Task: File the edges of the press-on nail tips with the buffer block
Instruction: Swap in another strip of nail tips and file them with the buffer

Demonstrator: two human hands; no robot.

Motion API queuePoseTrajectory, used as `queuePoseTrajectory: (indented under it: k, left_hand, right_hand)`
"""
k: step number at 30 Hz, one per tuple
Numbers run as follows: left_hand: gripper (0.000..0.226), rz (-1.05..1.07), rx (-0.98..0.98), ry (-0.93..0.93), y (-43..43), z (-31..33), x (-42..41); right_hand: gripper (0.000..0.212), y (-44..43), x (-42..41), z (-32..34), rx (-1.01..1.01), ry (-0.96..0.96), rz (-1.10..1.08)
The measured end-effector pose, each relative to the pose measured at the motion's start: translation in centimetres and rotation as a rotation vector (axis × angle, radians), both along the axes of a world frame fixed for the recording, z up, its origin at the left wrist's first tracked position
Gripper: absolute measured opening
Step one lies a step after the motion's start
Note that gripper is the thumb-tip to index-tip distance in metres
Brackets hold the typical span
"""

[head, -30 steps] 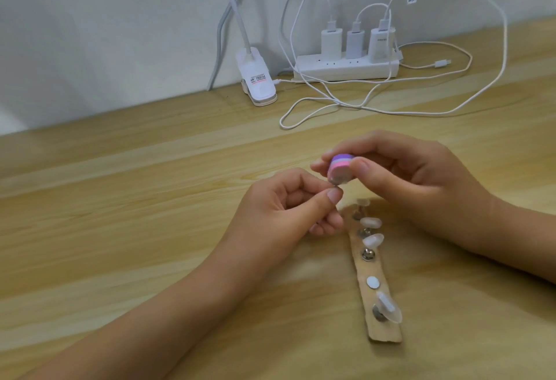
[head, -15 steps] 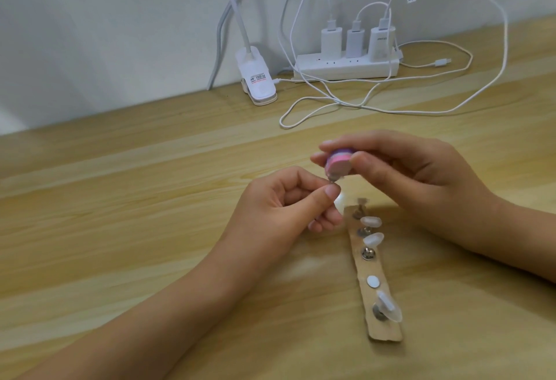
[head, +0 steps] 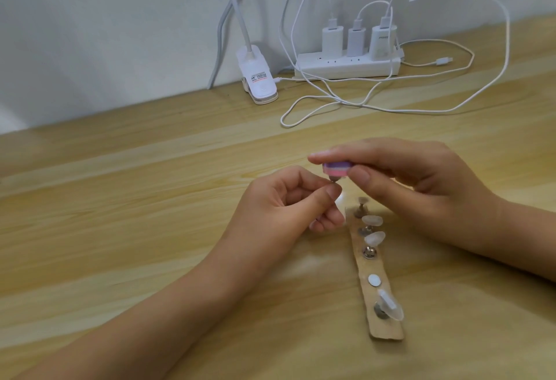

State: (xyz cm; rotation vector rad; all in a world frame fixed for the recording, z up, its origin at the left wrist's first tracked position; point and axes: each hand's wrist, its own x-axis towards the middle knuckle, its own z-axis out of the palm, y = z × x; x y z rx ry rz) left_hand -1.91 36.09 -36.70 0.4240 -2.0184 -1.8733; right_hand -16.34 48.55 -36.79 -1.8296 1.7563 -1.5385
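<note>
Pinching one nail tip (head: 341,201) in left fingers (head: 325,196), gripping buffer block (head: 427,168) flat in right fingers (head: 358,175), probably for steadier edge contact.

Left hand (head: 288,199) and right hand (head: 421,181) are bare, with short, unpainted fingernails (head: 359,175); left forearm (head: 180,304) and right forearm (head: 517,241) are uncovered up to the frame edges.
</note>
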Motion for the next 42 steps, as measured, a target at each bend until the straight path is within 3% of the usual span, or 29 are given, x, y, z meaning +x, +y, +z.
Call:
queuePoseTrajectory:
  k: [5,9,12,15,19,23,38,42]
  left_hand:
    - [0.012,0.001,0.005,-0.002,-0.08,0.01,-0.03]
    - [0.011,0.009,0.003,0.001,-0.07,-0.05,-0.06]
    - [0.01,0.023,0.019,0.005,-0.16,-0.02,-0.1]
    - [0.008,0.018,0.022,0.003,-0.2,-0.07,-0.07]
    - [0.009,0.025,0.024,0.011,-0.17,-0.03,-0.09]
    - [0.01,0.021,0.024,0.018,-0.09,-0.08,-0.07]
    - [0.006,0.008,0.018,0.022,-0.1,-0.19,-0.04]
    - [0.024,0.032,0.056,0.041,-0.12,-0.16,-0.14]
  right_hand:
    - [0.03,-0.01,-0.04,-0.09,-0.008,0.039,-0.005]
    - [0.031,-0.01,-0.17,0.03,-0.003,-0.082,0.006]
    - [0.031,0.01,0.01,0.04,-0.015,-0.011,0.013]
    - [0.03,-0.07,-0.19,0.04,0.026,-0.134,-0.004]
    - [0.029,-0.09,-0.08,0.06,0.021,-0.112,-0.003]
    - [0.028,-0.26,-0.19,0.04,0.051,-0.283,0.015]
    - [0.029,-0.46,-0.17,-0.1,0.05,-0.382,0.013]
    - [0.027,-0.47,-0.25,-0.06,0.026,-0.365,0.015]
